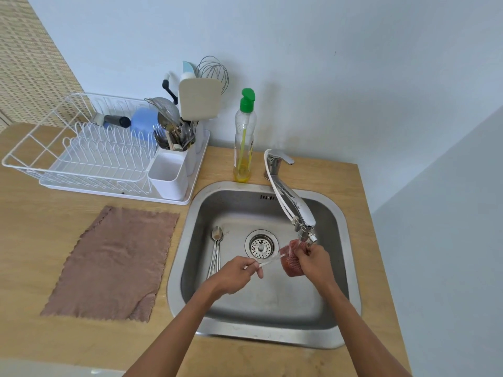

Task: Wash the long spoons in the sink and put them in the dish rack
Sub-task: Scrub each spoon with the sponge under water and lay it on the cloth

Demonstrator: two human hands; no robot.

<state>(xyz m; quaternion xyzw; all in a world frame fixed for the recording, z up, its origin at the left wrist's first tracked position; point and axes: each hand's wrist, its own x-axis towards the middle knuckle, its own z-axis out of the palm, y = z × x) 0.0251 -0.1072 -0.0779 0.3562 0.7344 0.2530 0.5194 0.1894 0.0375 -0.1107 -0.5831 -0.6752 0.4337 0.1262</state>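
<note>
Before you lies a light wooden counter (54, 336), running back to the wall. At its far left stands a white tray (199, 170) carrying the dish rack (89, 170). Nearer you on the left, a brown cloth (114, 263) lies flat, apart from the tray. The steel sink (179, 240) is set into the counter on the right. Just behind its far rim stand a green-capped soap bottle (244, 142) and the tap (275, 164).

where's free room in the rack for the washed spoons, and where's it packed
The front white cup of the dish rack looks empty, and the wire slots between it and the rack's left wall are bare. The rear cup is packed with cutlery; a blue bowl sits behind.
</note>
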